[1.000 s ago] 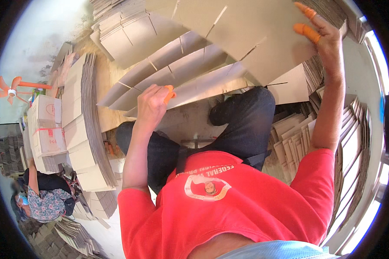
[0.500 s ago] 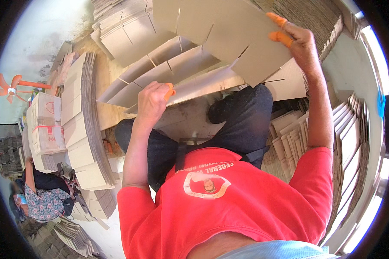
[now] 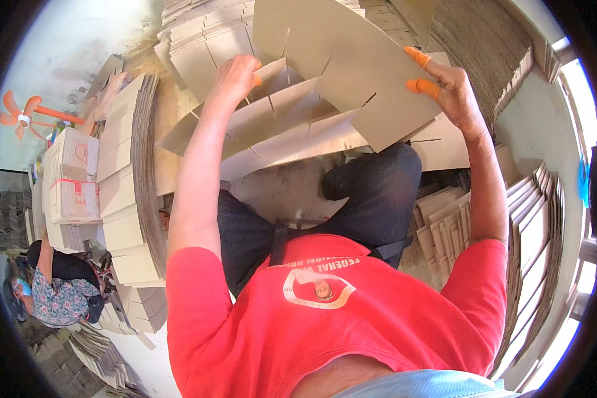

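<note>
My right hand [image 3: 450,89], with orange finger covers on two fingers, grips the right edge of a large slotted cardboard sheet [image 3: 351,66], which is tilted up over the table. Several slotted cardboard strips [image 3: 295,99] stand on edge side by side and meet the sheet at its slots. Closed around the far strip [image 3: 270,71] near its upper edge is my left hand [image 3: 235,79], an orange cover peeking out at a fingertip. Its fingers are partly hidden from view.
Cardboard stacks surround me: slotted sheets [image 3: 209,40] at the far side, a tall stack [image 3: 123,172] at left, more [image 3: 481,53] at far right and upright pieces [image 3: 534,232] at right. A taped carton [image 3: 76,176], an orange fan [image 3: 24,119] and another person [image 3: 66,298] are at left.
My left hand has moved away from me, from the strips' near left end to the far strip. The strips now sit at a different angle. My right hand stays on the sheet.
</note>
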A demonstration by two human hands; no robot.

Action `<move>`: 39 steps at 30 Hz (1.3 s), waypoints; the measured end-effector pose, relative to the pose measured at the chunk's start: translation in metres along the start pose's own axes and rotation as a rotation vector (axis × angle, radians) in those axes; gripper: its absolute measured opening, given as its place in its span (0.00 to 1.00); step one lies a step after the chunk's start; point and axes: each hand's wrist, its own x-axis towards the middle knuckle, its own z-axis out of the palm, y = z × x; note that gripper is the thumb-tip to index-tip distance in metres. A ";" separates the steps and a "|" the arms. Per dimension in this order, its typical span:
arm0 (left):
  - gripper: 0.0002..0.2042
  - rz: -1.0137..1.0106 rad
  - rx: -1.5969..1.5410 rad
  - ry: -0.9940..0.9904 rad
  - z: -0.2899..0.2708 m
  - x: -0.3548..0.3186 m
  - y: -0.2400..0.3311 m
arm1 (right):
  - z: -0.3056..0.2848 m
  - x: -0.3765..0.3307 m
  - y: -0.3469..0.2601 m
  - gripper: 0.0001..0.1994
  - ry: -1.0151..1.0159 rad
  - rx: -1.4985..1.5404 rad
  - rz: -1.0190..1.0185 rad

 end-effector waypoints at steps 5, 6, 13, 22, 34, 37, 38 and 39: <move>0.02 -0.016 -0.015 0.115 0.015 0.010 -0.004 | -0.001 -0.003 0.016 0.18 -0.035 0.020 0.010; 0.01 -0.013 0.002 0.117 0.015 0.012 -0.004 | 0.000 -0.002 0.015 0.18 -0.039 0.042 -0.013; 0.02 -0.029 0.013 0.115 0.013 0.014 -0.011 | 0.040 0.007 0.016 0.20 -0.182 0.002 -0.114; 0.11 -0.051 -0.118 0.040 0.019 0.013 -0.027 | 0.088 -0.018 0.037 0.21 -0.317 -0.223 -0.181; 0.19 -0.063 -0.049 0.293 -0.074 -0.077 0.048 | 0.040 -0.121 0.238 0.47 0.115 -0.821 0.976; 0.19 -0.097 -0.045 0.267 -0.065 -0.090 0.043 | 0.036 -0.121 0.264 0.40 0.146 -0.699 0.968; 0.18 -0.090 -0.055 0.271 -0.060 -0.092 0.042 | 0.031 -0.124 0.277 0.36 0.164 -0.640 0.890; 0.17 -0.097 -0.084 0.278 -0.058 -0.095 0.041 | 0.023 -0.125 0.287 0.32 0.181 -0.582 0.808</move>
